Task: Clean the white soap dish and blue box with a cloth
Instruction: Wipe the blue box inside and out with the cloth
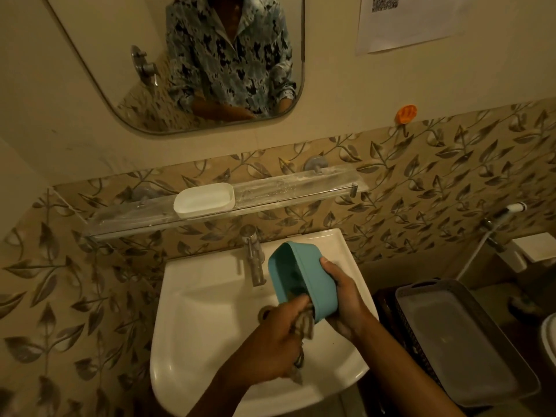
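1. White soap dish [204, 200]: I see it upright on the left half of the glass shelf [301, 188], above the sink [192, 341] and well apart from both hands. Neither a hand nor the cloth touches it. It looks white and empty, but from here I cannot tell whether it has been wiped.
2. Left hand [270, 344]: the fingers are curled round a bunched grey cloth [305, 325]. The fingertips push the cloth into the open mouth of the box, and a tail of cloth hangs below the hand over the basin.
3. Blue box [313, 278]: it is held above the basin, just right of the tap [254, 257]. It is tipped on its side with the opening facing left and toward me, and the cloth touches its near inner wall.
4. Right hand [346, 302]: it grips the box by its outer right wall, with the thumb on the far upper edge. The fingers behind the box are hidden.
5. Grey tray [463, 350]: it sits to the right of the sink. Nothing touches it, and it plays no part in this step.
6. Progress, as I judge it:
   - Step in hand: wiping the inside of the box.
   - Not shown as done: the box's outer walls and base, which the cloth does not touch.
   - Undetermined: the soap dish is either already clean or waiting its turn.
   - Overall: the task is under way and not finished. At least the rest of the box is left, and possibly the dish.
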The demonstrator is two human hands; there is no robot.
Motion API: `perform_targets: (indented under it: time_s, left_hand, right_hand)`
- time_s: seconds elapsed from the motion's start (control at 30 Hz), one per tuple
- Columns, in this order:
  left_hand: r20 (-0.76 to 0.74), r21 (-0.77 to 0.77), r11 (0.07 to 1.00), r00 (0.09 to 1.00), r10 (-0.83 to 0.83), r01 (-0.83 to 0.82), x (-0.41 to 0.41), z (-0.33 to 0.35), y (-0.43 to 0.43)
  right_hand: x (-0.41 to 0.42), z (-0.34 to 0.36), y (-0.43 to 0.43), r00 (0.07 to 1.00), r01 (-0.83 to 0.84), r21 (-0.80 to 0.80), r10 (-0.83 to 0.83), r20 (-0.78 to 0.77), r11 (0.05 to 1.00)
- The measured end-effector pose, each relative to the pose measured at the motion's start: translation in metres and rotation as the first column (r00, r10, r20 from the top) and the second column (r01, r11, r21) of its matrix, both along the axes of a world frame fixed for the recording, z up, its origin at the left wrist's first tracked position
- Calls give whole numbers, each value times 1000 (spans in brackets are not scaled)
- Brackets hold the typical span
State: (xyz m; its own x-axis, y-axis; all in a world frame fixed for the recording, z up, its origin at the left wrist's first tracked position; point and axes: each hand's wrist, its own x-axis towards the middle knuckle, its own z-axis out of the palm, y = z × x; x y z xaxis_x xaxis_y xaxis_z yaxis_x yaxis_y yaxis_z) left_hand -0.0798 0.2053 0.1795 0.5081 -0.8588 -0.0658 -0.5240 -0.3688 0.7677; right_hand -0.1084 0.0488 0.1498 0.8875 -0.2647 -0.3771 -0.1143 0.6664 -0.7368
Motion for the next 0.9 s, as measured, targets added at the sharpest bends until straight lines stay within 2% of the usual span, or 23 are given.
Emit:
perform_targets:
  time_s: [0.03,0.1,0.17,0.23,0.3,0.37,0.4,0.5,0.53,0.6,0.63,0.67,0.7,0.73,0.8,0.87,0.9]
  left_hand:
    - [221,92,993,971,-93,74,1,-2,4]
    - [612,224,973,770,-179,49,10,-5,8]
    - [707,230,967,664,-244,110,9,2,6]
    - [701,250,967,677,-222,58,10,-4,1]
    - [606,242,970,782,-143,-10,1,-3,-8]
    - [329,194,973,943,54,-123,-12,6,-17]
    - [202,161,969,967,152,-186,-15,4,-19]
    - [-45,114,954,958,283,-277,-18,8,-21]
    - [-171,97,959,945,280,-266,-15,13,-21]
    - [-445,57,963,857,260,-262,-5,21,-20]
    - [-530,20,965,815,232,-262,0,23,-18]
    - [-549,-11,970,813,197,-242,2,22,-16]
    - [-495,-20,978,852,171,-208,3,21,-13]
    - [-376,-12,987,915,144,-160,3,14,-9]
    - [-33,142,988,997,65,-59,1,7,-3]
    - [311,344,936,949,-45,-68,0,8,-4]
    - [414,393,915,905,-93,-86,-3,10,-6]
  right_hand:
    - [0,0,-4,1000,-7,-1,7,1,1000]
    - [0,-1,-9,1000,-24,-1,24,-16,1000]
    - [1,-3,-10,999,-23,7,23,-30,1000]
    - [1,-3,-10,1000,3,18,-3,-13,1000]
    - [2,-1,-12,999,23,29,-24,32,999]
    - [2,0,-12,997,31,51,-35,66,998]
    - [2,1,-11,997,30,46,-33,75,998]
    - [3,1,-1,993,10,-64,-2,115,998]
    - [4,0,2,992,19,-104,-6,125,994]
    - [7,-2,5,988,45,-137,-24,152,990]
    - [8,-2,3,986,51,-145,-27,166,988]
    - [9,-1,1,984,54,-149,-27,177,987]
    - [10,0,-1,982,49,-145,-21,188,988]
    - [9,2,-2,982,35,-127,-10,188,991]
    - [7,4,-5,989,-3,-74,14,148,997]
    - [5,3,-8,994,-21,-45,25,102,999]
    - [4,2,-8,996,-23,-36,26,90,999]
